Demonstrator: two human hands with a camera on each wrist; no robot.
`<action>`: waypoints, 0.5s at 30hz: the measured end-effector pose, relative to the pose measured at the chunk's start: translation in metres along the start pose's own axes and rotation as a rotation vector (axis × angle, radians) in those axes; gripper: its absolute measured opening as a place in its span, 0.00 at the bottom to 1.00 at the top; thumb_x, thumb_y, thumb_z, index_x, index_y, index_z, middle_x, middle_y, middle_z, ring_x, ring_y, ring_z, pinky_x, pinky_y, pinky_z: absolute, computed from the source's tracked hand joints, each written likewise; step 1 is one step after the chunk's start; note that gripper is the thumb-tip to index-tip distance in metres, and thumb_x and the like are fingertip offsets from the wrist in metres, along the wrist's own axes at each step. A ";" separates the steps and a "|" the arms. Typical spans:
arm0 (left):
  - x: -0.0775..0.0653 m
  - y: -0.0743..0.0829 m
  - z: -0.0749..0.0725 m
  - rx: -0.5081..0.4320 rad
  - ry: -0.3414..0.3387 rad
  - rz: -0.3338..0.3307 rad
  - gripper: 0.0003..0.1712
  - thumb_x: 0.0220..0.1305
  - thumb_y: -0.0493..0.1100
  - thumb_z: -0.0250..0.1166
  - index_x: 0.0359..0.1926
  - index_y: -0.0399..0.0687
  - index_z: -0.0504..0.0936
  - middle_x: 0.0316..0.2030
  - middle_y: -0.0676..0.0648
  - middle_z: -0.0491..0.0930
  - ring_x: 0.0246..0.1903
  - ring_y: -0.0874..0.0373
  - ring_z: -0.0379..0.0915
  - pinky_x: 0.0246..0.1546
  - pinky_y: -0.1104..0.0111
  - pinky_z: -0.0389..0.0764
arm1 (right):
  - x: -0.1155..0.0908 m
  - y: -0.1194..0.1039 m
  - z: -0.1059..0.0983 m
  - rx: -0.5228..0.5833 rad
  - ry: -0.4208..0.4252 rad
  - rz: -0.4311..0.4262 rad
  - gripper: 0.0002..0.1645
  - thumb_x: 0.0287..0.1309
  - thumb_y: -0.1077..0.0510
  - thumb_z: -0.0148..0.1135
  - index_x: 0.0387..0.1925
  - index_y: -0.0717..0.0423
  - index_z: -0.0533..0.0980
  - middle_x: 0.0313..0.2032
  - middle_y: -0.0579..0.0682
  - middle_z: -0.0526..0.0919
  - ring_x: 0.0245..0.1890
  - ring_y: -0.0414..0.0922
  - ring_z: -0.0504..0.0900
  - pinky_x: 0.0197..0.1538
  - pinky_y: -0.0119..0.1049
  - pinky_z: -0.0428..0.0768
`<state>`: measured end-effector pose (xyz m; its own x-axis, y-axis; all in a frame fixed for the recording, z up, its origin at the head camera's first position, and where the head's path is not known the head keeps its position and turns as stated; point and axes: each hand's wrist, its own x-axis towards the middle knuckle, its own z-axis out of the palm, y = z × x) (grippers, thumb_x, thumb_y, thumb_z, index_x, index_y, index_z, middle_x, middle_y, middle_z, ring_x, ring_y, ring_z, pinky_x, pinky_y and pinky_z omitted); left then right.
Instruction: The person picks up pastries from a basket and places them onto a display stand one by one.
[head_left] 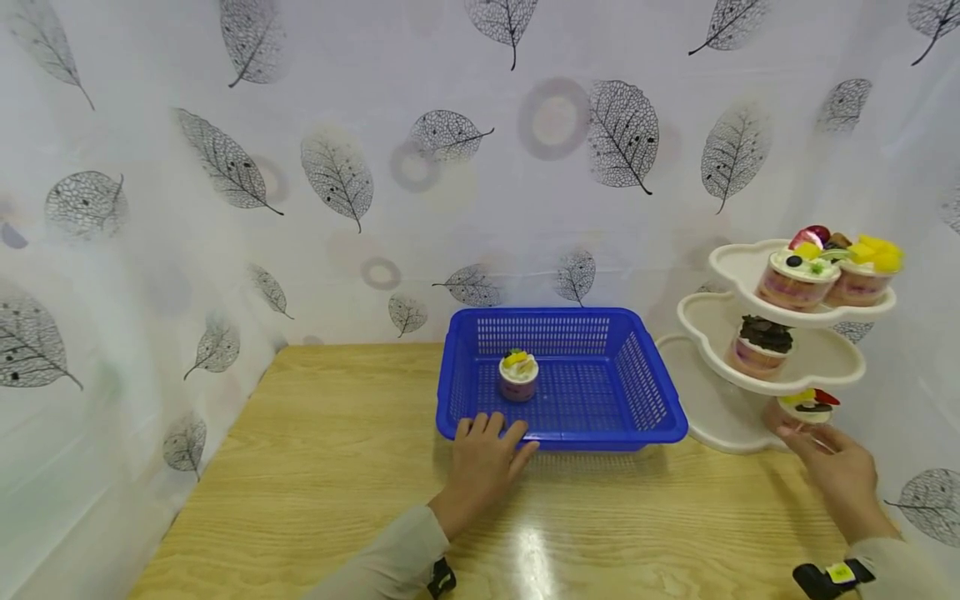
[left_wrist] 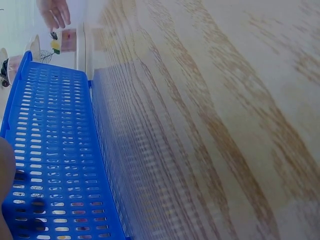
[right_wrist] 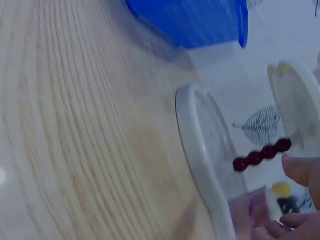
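A blue plastic basket [head_left: 562, 437] stands on the table, with one dessert cup [head_left: 517, 383] of white cream and yellow topping inside. My left hand [head_left: 483, 458] holds the basket's front rim, its fingers bent over the edge; dark fingertip shapes show through the perforated wall [left_wrist: 55, 150] in the left wrist view. At the bottom tier of a white stand [head_left: 720, 417], my right hand [head_left: 840, 471] touches a dessert cup [head_left: 802, 412] with yellow, red and dark toppings. In the right wrist view the thumb [right_wrist: 297, 170] stands away from this cup [right_wrist: 250, 212].
The middle tier bears a chocolate-topped cup [head_left: 761, 346]. Fruit-topped cups [head_left: 797, 279] sit on the top tier. A string of dark red beads [right_wrist: 261, 155] shows beside the right hand. A leaf-patterned curtain [head_left: 480, 208] hangs behind the wooden table [head_left: 322, 442].
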<state>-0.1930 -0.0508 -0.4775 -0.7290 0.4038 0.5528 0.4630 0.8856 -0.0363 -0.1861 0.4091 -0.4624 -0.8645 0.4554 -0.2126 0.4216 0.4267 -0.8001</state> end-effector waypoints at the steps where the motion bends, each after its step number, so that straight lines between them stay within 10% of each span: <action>1: 0.000 0.000 0.000 0.001 0.003 0.000 0.21 0.69 0.65 0.47 0.44 0.61 0.80 0.32 0.51 0.78 0.33 0.55 0.71 0.36 0.60 0.69 | -0.004 -0.003 0.002 0.005 -0.019 -0.026 0.55 0.60 0.35 0.55 0.72 0.67 0.46 0.69 0.69 0.55 0.57 0.46 0.73 0.29 0.18 0.71; 5: 0.000 -0.001 0.001 -0.001 0.016 0.000 0.20 0.68 0.65 0.49 0.43 0.60 0.80 0.32 0.50 0.78 0.32 0.55 0.70 0.36 0.60 0.68 | -0.020 -0.017 0.012 0.075 -0.089 -0.178 0.53 0.61 0.42 0.60 0.71 0.70 0.45 0.59 0.37 0.73 0.39 0.15 0.69 0.34 0.14 0.70; 8: 0.000 -0.002 0.001 -0.004 0.021 0.003 0.20 0.68 0.64 0.51 0.43 0.60 0.80 0.31 0.50 0.78 0.31 0.54 0.70 0.35 0.60 0.67 | -0.032 -0.030 0.021 0.090 -0.136 -0.267 0.50 0.63 0.45 0.59 0.71 0.69 0.46 0.50 0.23 0.69 0.38 0.12 0.64 0.37 0.13 0.69; 15: -0.001 -0.001 0.001 0.010 0.001 0.004 0.21 0.69 0.65 0.47 0.44 0.61 0.80 0.32 0.52 0.78 0.32 0.55 0.70 0.35 0.61 0.68 | -0.054 -0.070 0.043 0.179 -0.175 -0.438 0.42 0.64 0.52 0.60 0.71 0.64 0.53 0.50 0.23 0.68 0.47 0.17 0.68 0.43 0.13 0.70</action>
<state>-0.1934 -0.0517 -0.4785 -0.7269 0.4068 0.5533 0.4608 0.8863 -0.0462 -0.1805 0.3215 -0.4194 -0.9891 0.1192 0.0863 -0.0316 0.4005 -0.9158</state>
